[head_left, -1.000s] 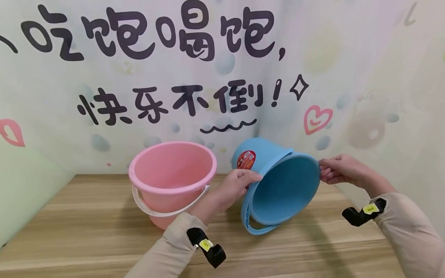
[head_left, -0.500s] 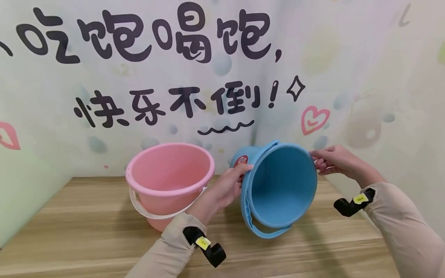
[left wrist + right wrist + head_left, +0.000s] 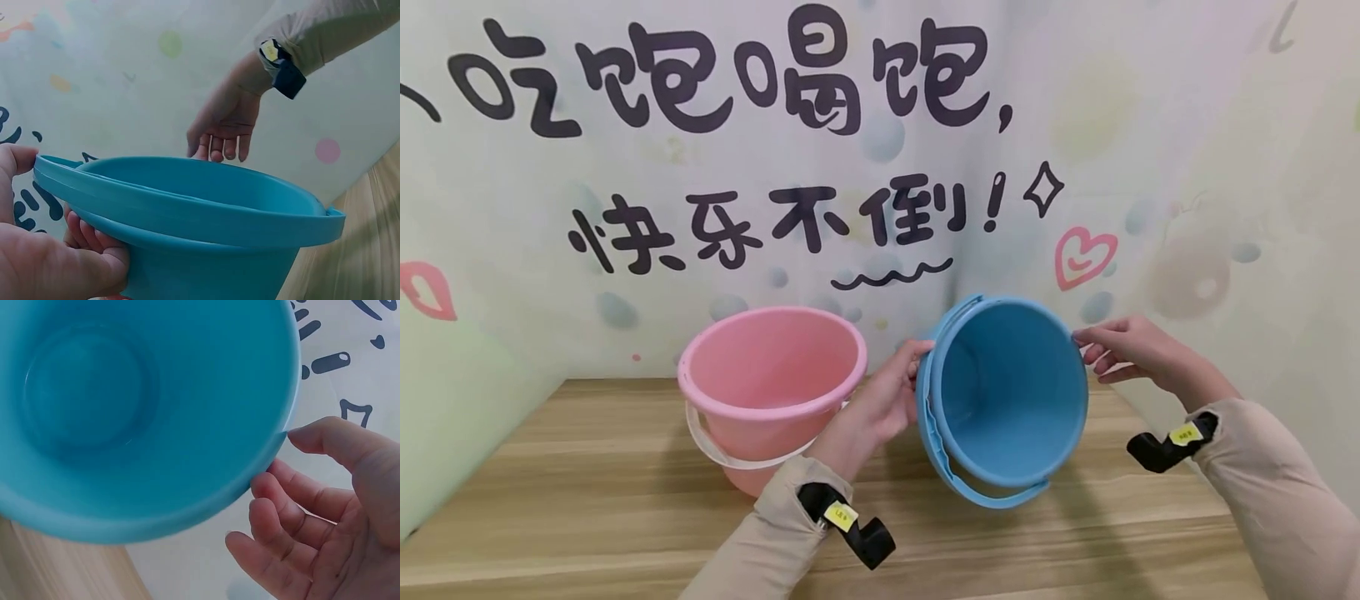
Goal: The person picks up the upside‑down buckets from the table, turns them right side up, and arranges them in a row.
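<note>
A blue bucket (image 3: pixel 1007 392) is tipped over, its mouth facing me, on the right part of the wooden table. My left hand (image 3: pixel 891 396) grips its left side, thumb at the rim and handle; the left wrist view shows fingers (image 3: pixel 94 240) curled under the rim. The blue handle (image 3: pixel 951 471) hangs along the lower left of the mouth. At the upper right, my right hand (image 3: pixel 1131 350) pinches the rim lightly. In the right wrist view its thumb tip lies at the rim's edge, index finger behind, other fingers (image 3: pixel 275 562) loosely bent. The bucket's outer back is mostly hidden.
A pink bucket (image 3: pixel 775 400) with a white handle (image 3: pixel 707 442) stands upright to the left, close to my left forearm. Behind both buckets hangs a printed cloth (image 3: pixel 880 158) with large black characters. The wooden table (image 3: pixel 587 517) reaches to that backdrop.
The blue bucket has turned so its mouth faces me more squarely, and its red label has gone out of sight. My left hand has shifted slightly up and left with the rim.
</note>
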The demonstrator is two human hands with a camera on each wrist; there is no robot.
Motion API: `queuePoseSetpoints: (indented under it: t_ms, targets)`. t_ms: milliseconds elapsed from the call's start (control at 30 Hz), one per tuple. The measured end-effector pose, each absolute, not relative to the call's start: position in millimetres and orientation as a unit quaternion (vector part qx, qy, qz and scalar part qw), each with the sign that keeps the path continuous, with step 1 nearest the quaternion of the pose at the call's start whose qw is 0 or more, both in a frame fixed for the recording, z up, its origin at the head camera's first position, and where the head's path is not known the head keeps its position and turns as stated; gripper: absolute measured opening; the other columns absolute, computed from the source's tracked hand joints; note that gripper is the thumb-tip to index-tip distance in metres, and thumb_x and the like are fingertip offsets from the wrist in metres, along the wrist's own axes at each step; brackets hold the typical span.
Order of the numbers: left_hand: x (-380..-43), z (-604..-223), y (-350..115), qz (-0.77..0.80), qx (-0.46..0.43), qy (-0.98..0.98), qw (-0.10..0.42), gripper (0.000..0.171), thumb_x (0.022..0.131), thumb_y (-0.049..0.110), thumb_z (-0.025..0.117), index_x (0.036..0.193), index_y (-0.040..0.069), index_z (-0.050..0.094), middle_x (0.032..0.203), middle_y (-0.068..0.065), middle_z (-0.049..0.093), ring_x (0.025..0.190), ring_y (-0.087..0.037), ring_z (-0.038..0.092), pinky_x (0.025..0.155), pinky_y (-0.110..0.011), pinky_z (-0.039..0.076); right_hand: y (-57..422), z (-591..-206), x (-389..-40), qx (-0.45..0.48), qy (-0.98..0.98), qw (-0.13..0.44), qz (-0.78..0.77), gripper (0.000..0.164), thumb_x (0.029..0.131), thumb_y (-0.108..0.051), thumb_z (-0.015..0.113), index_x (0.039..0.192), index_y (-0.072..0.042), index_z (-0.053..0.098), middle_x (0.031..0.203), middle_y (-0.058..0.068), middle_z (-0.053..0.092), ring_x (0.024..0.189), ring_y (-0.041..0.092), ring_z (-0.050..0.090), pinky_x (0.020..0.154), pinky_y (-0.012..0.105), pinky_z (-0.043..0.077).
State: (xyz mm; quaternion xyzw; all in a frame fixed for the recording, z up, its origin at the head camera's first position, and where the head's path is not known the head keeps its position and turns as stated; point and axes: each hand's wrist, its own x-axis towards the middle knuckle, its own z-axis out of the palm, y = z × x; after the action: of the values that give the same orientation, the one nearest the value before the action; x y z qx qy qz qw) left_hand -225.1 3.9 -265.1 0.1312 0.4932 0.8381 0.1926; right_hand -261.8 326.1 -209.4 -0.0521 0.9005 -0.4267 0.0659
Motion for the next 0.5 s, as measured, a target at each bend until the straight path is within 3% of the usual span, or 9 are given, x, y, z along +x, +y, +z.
queuePoseSetpoints:
  t_ms: [233, 500]
  targets:
    - [-227, -264, 8, 0.863, 0.104, 0.450, 0.205, 0.031, 0.087, 0.039, 0.051, 0.080, 0.011, 0.062, 0.080, -0.002, 0.059, 0.078, -0.016, 0.054, 0.072, -0.027, 0.046, 339, -220, -250, -0.056, 0.887, 0.071, -0.453, 0.039, 0.091, -0.032, 0.057, 0.098, 0.005, 0.062, 0.081, 0.009, 0.061, 0.069, 0.018, 0.061, 0.069, 0.036, 0.054]
    - [-229, -261, 11, 0.896, 0.075, 0.386, 0.205, 0.031, 0.085, 0.038, 0.054, 0.091, 0.008, 0.060, 0.090, -0.002, 0.062, 0.088, -0.016, 0.054, 0.077, -0.027, 0.048, 349, -235, -236, -0.102, 0.863, 0.104, -0.484, 0.047, 0.096, -0.024, 0.049, 0.122, 0.015, 0.045, 0.092, 0.010, 0.066, 0.080, 0.022, 0.066, 0.072, 0.038, 0.053]
